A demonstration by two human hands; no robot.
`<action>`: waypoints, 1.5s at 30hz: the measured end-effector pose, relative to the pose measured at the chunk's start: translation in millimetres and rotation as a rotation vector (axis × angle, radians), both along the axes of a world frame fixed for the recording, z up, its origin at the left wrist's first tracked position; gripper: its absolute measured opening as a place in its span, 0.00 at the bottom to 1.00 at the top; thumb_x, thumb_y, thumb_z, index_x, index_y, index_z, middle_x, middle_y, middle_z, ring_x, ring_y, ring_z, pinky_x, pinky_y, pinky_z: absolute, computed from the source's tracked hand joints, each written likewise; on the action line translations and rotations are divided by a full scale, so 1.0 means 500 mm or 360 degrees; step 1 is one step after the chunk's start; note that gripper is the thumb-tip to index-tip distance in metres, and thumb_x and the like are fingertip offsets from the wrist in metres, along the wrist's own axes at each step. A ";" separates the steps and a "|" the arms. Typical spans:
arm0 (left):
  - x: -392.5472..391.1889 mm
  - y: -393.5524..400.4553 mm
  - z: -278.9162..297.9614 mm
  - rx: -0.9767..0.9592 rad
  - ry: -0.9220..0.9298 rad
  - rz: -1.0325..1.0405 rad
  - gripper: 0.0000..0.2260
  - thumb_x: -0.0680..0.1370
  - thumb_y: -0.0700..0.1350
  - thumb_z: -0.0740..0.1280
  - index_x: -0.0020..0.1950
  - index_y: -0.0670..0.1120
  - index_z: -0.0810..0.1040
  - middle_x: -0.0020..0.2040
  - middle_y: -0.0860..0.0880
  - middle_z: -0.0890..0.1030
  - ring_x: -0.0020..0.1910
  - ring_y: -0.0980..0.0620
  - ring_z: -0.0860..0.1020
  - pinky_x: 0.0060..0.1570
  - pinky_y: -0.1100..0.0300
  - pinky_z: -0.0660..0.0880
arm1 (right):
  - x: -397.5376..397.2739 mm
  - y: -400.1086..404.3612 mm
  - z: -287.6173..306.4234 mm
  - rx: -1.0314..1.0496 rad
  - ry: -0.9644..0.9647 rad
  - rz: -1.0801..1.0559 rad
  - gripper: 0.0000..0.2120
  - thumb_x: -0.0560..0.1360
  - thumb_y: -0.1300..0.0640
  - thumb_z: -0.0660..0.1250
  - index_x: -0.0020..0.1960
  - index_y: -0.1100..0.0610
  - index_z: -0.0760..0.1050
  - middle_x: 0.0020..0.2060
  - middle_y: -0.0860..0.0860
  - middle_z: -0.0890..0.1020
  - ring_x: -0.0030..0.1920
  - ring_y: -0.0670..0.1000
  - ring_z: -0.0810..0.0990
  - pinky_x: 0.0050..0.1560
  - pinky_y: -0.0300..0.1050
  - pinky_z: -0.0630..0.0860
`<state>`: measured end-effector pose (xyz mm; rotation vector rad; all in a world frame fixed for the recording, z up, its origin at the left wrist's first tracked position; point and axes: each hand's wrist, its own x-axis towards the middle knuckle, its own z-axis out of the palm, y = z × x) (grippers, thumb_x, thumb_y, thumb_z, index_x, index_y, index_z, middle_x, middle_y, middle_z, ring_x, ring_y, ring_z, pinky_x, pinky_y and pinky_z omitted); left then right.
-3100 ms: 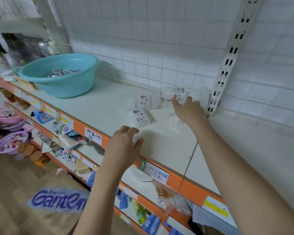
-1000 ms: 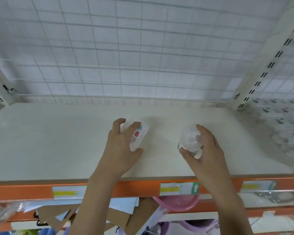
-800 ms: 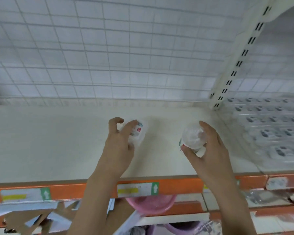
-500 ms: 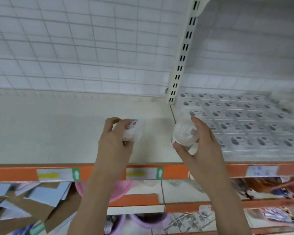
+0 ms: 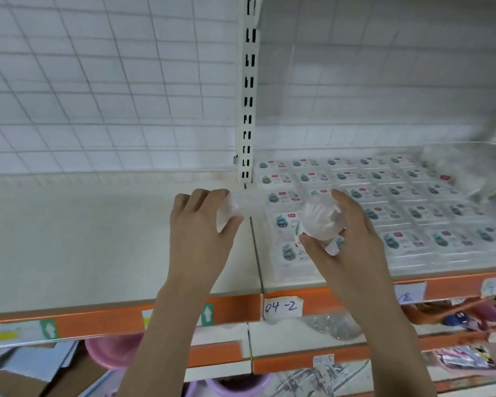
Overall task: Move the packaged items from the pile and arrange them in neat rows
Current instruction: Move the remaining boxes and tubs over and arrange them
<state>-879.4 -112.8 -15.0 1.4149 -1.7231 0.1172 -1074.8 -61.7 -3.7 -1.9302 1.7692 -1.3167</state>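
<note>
My left hand [image 5: 201,224] grips a small clear packaged item [image 5: 241,206] above the white shelf [image 5: 98,239], just left of the shelf seam. My right hand [image 5: 347,233] holds another clear packet [image 5: 318,222] over the left column of the arranged packets [image 5: 384,202]. Those packets lie flat in neat rows on the right shelf section, each with a small teal and red label. The pile the items came from is out of view.
A white slotted upright [image 5: 248,90] stands at the back between the two shelf sections, before a wire grid wall [image 5: 98,81]. A crumpled clear bag [image 5: 470,170] lies at the far right. The orange shelf edge [image 5: 103,319] carries a label "04-2" [image 5: 282,306]. Pink basins [image 5: 112,351] sit below.
The view has swung right from the teal basin's shelf section to the rows of packets. Both hands, each now holding a packet, have come over the seam and the leftmost column.
</note>
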 end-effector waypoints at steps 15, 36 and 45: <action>-0.226 -0.268 0.025 0.0075 -0.0557 -0.0074 0.27 0.64 0.24 0.67 0.61 0.40 0.76 0.53 0.40 0.78 0.49 0.39 0.78 0.58 0.45 0.72 | -0.227 -0.130 0.017 -0.0020 0.0034 0.0185 0.33 0.70 0.57 0.71 0.71 0.52 0.60 0.64 0.51 0.70 0.53 0.38 0.66 0.48 0.18 0.59; -0.236 -0.324 0.018 0.0776 -0.0756 -0.0080 0.32 0.71 0.25 0.59 0.72 0.47 0.61 0.72 0.48 0.63 0.71 0.48 0.62 0.63 0.55 0.68 | -0.301 -0.228 0.005 0.0069 0.0029 0.0289 0.33 0.71 0.55 0.71 0.71 0.50 0.59 0.65 0.49 0.68 0.55 0.37 0.64 0.50 0.25 0.61; -0.298 -0.297 0.052 0.0807 -0.0909 -0.0008 0.25 0.74 0.29 0.60 0.70 0.40 0.63 0.73 0.43 0.61 0.72 0.46 0.59 0.70 0.54 0.57 | -0.357 -0.220 0.016 -0.0010 0.0011 0.0293 0.33 0.71 0.56 0.71 0.71 0.51 0.59 0.65 0.49 0.68 0.53 0.36 0.62 0.48 0.21 0.61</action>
